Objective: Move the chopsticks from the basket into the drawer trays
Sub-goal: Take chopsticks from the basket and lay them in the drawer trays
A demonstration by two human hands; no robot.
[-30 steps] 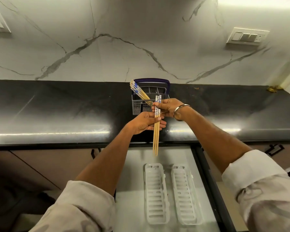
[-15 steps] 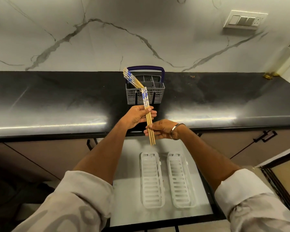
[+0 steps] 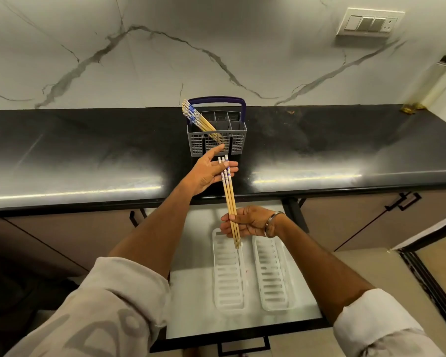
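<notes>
Fingers (image 3: pixel 231 219) of the right hand (image 3: pixel 250 221) are pinched round the plain lower ends of a small bundle of chopsticks (image 3: pixel 229 199), thumb on the near side, so the sticks cannot fan apart; the grip sits low, probably so the tips can be steered downward. Just beneath those tips lie two white slotted trays in the open drawer (image 3: pixel 191 305); the left tray (image 3: pixel 228 284) is directly under the bundle and looks the likelier target, while the right tray (image 3: pixel 272 276) lies just beside it, and both appear empty. Further up, the left hand (image 3: pixel 207 173) is spread nearly flat, fingers extended and not closed on anything, its fingertips resting against the patterned blue-and-white upper ends; this seems meant to square the ends and steady the bundle rather than carry it. Behind the hands, on the black countertop (image 3: pixel 88 155), stands the grey basket (image 3: pixel 216 132) with its dark blue handle, and more chopsticks (image 3: pixel 193 115) lean out of its left compartment toward the wall, awaiting their turn. Judged from this, the transfer has barely begun.
</notes>
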